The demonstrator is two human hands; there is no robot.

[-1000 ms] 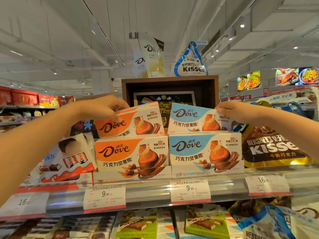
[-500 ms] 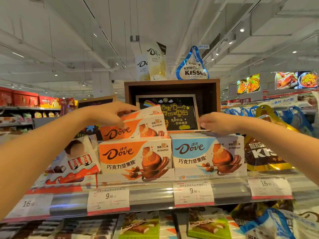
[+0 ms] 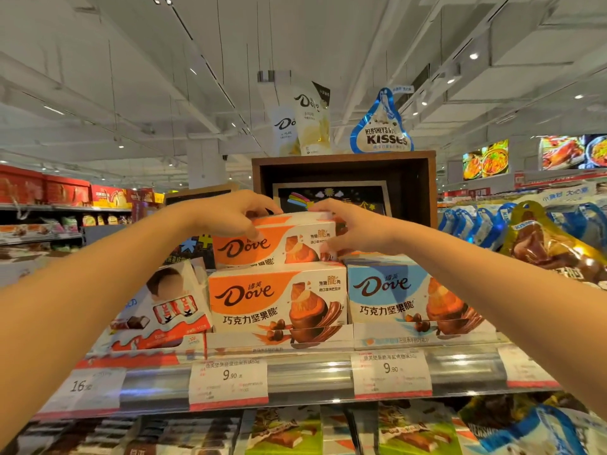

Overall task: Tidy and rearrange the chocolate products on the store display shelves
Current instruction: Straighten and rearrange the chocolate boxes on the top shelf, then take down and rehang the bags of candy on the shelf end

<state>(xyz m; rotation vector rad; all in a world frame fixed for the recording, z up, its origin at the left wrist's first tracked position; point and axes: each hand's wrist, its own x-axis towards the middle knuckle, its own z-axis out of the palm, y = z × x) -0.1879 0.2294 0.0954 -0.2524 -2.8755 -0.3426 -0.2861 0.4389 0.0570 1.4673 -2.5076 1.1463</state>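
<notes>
Shelf (image 3: 315,369) mostly sorted imo — orange Dove row (image 3: 277,298) and blue Dove row (image 3: 394,290) face front. Top orange Dove box (image 3: 272,244) sits tilted on the orange stack, w/ left hand (image 3: 230,215) and right hand (image 3: 354,229) both gripping its ends — needs squaring.

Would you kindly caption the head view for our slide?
Both hands, left and right, grip the top orange Dove box stacked on another orange Dove box.

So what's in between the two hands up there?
In the head view, an orange Dove box sits between the left hand and right hand; both grip its ends.
</notes>
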